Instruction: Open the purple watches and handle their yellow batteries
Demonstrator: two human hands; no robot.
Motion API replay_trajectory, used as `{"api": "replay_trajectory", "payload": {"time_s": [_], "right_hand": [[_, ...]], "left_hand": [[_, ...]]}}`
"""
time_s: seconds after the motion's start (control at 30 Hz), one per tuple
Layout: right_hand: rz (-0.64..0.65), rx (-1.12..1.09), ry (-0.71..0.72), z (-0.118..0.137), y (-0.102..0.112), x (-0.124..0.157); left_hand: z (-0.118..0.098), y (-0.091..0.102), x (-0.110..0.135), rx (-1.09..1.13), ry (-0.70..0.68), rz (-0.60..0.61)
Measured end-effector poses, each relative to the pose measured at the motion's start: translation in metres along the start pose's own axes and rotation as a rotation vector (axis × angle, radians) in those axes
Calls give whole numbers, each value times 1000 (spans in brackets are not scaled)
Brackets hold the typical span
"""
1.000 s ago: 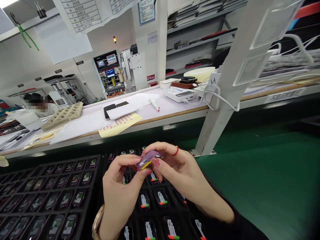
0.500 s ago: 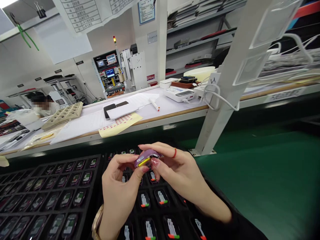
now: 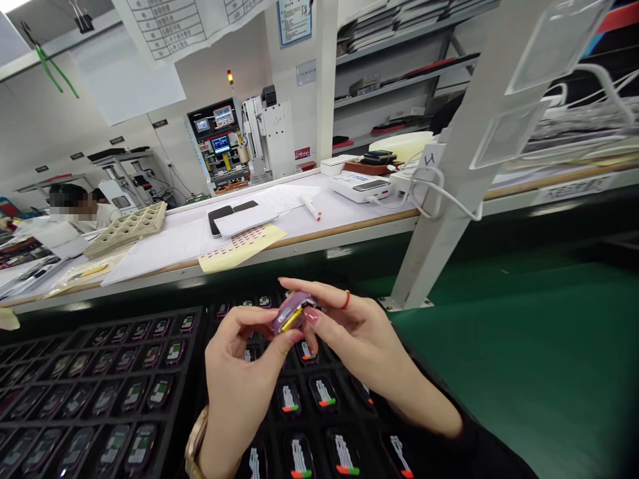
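Note:
A small purple watch case (image 3: 290, 313) with a yellow strip along its exposed side is held between both hands, tilted. My left hand (image 3: 244, 366) pinches its left end between thumb and fingers. My right hand (image 3: 349, 336) grips its right end, the thumb lying against the open side and the index finger over the top. Beneath them is a black foam tray (image 3: 312, 362) whose pockets hold several dark watch units (image 3: 323, 392) with white, red and green marks. What the right fingertips touch behind the case is hidden.
A second black tray (image 3: 192, 372) of watch units lies to the left. Ahead runs a white bench (image 3: 294, 236) with papers, a phone (image 3: 219, 219), a marker (image 3: 312, 209) and a white device (image 3: 359, 188). A slanted white post (image 3: 434, 246) stands right. A person (image 3: 94, 211) sits far left.
The purple watch case has tipped slightly, showing more of its yellow side. Both hands keep hold of it and have barely shifted.

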State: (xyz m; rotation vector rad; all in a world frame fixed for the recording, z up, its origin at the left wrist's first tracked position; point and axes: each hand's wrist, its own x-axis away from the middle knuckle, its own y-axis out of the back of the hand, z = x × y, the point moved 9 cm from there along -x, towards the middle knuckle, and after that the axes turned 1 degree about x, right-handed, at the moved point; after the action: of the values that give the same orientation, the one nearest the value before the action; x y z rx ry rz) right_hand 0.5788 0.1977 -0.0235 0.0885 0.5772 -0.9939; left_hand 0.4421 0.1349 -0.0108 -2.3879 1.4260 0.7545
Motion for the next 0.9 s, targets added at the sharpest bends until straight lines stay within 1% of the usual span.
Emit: {"api": "replay_trajectory", "payload": {"time_s": [0.13,0.3,0.63,0.9], "right_hand": [[25,-57,3,-2,-2,-1],[35,-99,0,-4,-3,0],[13,-79,4,-6,0,-1],[14,-102,32,-1,-2,0]], "left_hand": [[0,0,1,-27,-26,9],[-6,-2,2,-34,-67,24],[-9,-1,2,-52,-77,5],[-10,-3,3,-60,-90,26]]}}
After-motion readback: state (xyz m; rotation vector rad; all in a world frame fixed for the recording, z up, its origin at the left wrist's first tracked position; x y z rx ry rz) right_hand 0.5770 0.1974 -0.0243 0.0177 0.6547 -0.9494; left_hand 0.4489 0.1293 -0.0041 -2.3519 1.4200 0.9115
